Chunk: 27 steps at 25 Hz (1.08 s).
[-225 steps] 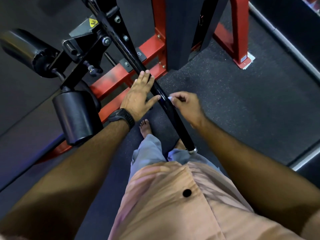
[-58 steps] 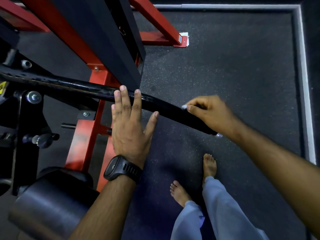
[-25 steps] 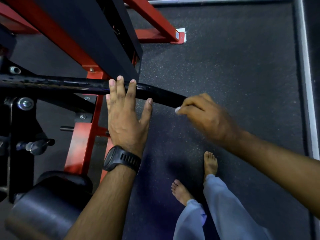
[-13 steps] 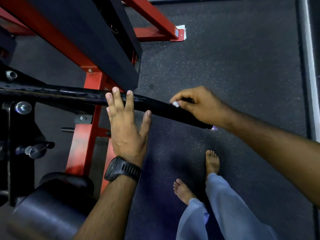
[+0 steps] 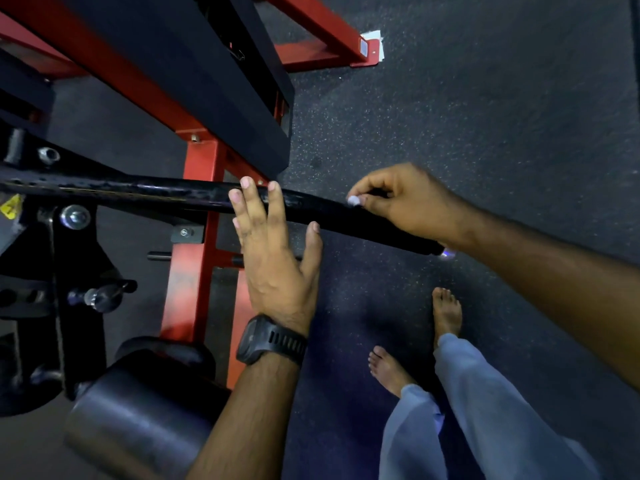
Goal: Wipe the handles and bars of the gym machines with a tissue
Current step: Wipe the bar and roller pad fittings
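Left hand (image 5: 273, 247) flat, palm down, fingers straight and pointing forward, thumb splayed out; right hand (image 5: 405, 202) reaches in from the right on an outstretched bare forearm, fingertips curled, pinching a tissue (image 5: 354, 200).

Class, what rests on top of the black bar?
The left hand lays straight fingers across the black bar; the right hand pinches a tissue against it. The bar beneath both hands is hidden.
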Motion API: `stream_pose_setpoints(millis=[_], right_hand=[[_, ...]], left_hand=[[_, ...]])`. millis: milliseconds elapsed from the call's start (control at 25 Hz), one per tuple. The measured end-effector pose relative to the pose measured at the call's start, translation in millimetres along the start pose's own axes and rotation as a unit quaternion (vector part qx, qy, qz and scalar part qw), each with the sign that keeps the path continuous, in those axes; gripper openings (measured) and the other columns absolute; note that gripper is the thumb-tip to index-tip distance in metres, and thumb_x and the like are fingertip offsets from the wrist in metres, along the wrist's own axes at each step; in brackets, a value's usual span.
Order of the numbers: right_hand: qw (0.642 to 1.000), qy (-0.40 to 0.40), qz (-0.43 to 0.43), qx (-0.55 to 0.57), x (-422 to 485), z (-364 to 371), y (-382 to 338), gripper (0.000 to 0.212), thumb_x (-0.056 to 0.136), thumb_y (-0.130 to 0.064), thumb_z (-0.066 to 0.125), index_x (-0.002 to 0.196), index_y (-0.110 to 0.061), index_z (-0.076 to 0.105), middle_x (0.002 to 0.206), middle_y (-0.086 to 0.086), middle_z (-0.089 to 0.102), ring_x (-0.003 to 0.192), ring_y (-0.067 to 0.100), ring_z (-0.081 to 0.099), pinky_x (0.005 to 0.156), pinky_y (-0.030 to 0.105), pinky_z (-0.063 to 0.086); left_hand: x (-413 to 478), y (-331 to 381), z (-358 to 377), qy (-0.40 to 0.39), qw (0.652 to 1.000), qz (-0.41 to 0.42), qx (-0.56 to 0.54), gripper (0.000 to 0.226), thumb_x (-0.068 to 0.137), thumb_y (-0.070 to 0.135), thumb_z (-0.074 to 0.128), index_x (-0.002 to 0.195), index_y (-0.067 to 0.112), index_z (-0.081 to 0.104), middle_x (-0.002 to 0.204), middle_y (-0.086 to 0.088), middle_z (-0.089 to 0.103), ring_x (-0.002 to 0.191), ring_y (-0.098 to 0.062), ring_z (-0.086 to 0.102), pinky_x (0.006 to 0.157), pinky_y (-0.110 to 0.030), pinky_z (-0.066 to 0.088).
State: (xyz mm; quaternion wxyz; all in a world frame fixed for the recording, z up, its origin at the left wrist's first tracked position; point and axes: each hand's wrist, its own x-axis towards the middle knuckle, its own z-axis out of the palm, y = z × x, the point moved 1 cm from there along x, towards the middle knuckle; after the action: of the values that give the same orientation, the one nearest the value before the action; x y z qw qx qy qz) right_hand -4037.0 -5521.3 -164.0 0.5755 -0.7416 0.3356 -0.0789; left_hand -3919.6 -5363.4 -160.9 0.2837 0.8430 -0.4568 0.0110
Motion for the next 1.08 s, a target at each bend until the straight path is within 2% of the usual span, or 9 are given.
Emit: stream_pose_setpoints(millis=[120, 240, 360, 520, 680, 840, 920, 1000, 1080], right_hand=[[0.994, -0.084, 0.032, 0.058, 14.4, 11.4, -11.7, 0.011, 0.096, -0.021, 0.065, 0.094, -0.019, 0.076, 0.092, -0.001, 0.076, 0.083, 0.007, 0.069, 0.084, 0.031, 0.055], [0.985, -0.112, 0.059, 0.118, 18.6, 18.0, -16.0, 0.014, 0.097, -0.019, 0.063, 0.100, -0.012, 0.075, 0.094, 0.007, 0.076, 0.080, 0.010, 0.067, 0.080, 0.031, 0.055], [0.989, -0.098, 0.047, 0.097, 18.9, 12.9, -14.0, 0.014, 0.097, -0.019, 0.063, 0.095, -0.014, 0.075, 0.084, 0.004, 0.076, 0.072, 0.008, 0.065, 0.070, 0.028, 0.053], [0.987, -0.130, 0.091, 0.024, 1.2, -1.7, 1.2, 0.013, 0.096, -0.022, 0.064, 0.089, -0.019, 0.075, 0.080, -0.004, 0.076, 0.069, 0.002, 0.066, 0.070, 0.029, 0.050], [0.999, -0.037, 0.011, 0.015, -14.2, 2.5, -1.1, 0.011, 0.097, -0.021, 0.063, 0.092, -0.025, 0.072, 0.086, -0.011, 0.073, 0.079, -0.003, 0.066, 0.073, 0.018, 0.051], [0.994, 0.082, -0.028, -0.061, -44.6, 6.6, 20.7, 0.013, 0.096, -0.016, 0.063, 0.092, -0.026, 0.070, 0.091, -0.012, 0.064, 0.087, 0.002, 0.060, 0.080, 0.025, 0.050], [0.989, 0.124, -0.058, -0.061, -54.5, 15.5, 23.7, 0.013, 0.095, -0.011, 0.063, 0.094, -0.020, 0.072, 0.090, -0.015, 0.063, 0.087, -0.001, 0.059, 0.075, 0.012, 0.043], [0.987, 0.146, -0.043, -0.048, -58.8, 19.9, 24.3, 0.011, 0.097, -0.014, 0.062, 0.096, -0.020, 0.072, 0.087, -0.018, 0.064, 0.083, -0.007, 0.058, 0.072, 0.005, 0.038], [0.991, 0.136, 0.003, -0.019, -55.8, 19.7, 25.6, 0.010, 0.096, -0.018, 0.064, 0.093, -0.022, 0.073, 0.082, -0.020, 0.066, 0.077, -0.011, 0.058, 0.068, 0.005, 0.038]], left_hand=[[-6.7, -3.1, -0.4, -0.006, 1.000, 0.001, 0.002, 0.064, 0.097, 0.032, 0.052, 0.151, 0.006, 0.030, 0.162, -0.018, 0.013, 0.150, -0.018, -0.005, 0.118, -0.056, 0.020], [-8.2, -6.8, -3.7, -0.016, 1.000, 0.004, 0.017, 0.065, 0.096, 0.034, 0.052, 0.152, 0.009, 0.030, 0.162, -0.015, 0.013, 0.149, -0.014, -0.006, 0.123, -0.045, 0.012], [-6.2, -2.5, -4.6, -0.014, 1.000, 0.004, 0.021, 0.064, 0.097, 0.036, 0.051, 0.152, 0.010, 0.030, 0.163, -0.014, 0.013, 0.149, -0.014, -0.007, 0.122, -0.037, 0.006], [-8.9, -2.6, -6.6, -0.017, 0.999, 0.002, 0.037, 0.063, 0.098, 0.036, 0.049, 0.152, 0.010, 0.030, 0.163, -0.015, 0.012, 0.149, -0.016, -0.007, 0.121, -0.033, 0.000], [-11.2, 4.4, -3.4, -0.019, 0.999, 0.020, 0.038, 0.057, 0.100, 0.029, 0.045, 0.152, 0.009, 0.032, 0.162, -0.018, 0.011, 0.149, -0.021, -0.008, 0.122, -0.039, 0.003], [-13.6, 2.4, -3.9, -0.027, 0.998, 0.030, 0.053, 0.059, 0.099, 0.029, 0.048, 0.152, 0.008, 0.033, 0.162, -0.018, 0.012, 0.149, -0.019, -0.009, 0.122, -0.037, 0.000], [-15.8, -2.0, -3.6, -0.016, 0.998, 0.037, 0.058, 0.060, 0.098, 0.030, 0.051, 0.151, 0.010, 0.032, 0.162, -0.017, 0.012, 0.150, -0.018, -0.010, 0.122, -0.035, -0.001], [-14.9, -1.9, -2.8, -0.021, 0.997, 0.038, 0.061, 0.062, 0.097, 0.032, 0.054, 0.151, 0.010, 0.033, 0.162, -0.017, 0.012, 0.150, -0.019, -0.008, 0.122, -0.035, -0.001], [-16.7, -1.6, -1.1, -0.033, 0.996, 0.041, 0.073, 0.065, 0.095, 0.037, 0.058, 0.150, 0.009, 0.036, 0.162, -0.017, 0.014, 0.151, -0.025, -0.003, 0.121, -0.037, 0.001]])
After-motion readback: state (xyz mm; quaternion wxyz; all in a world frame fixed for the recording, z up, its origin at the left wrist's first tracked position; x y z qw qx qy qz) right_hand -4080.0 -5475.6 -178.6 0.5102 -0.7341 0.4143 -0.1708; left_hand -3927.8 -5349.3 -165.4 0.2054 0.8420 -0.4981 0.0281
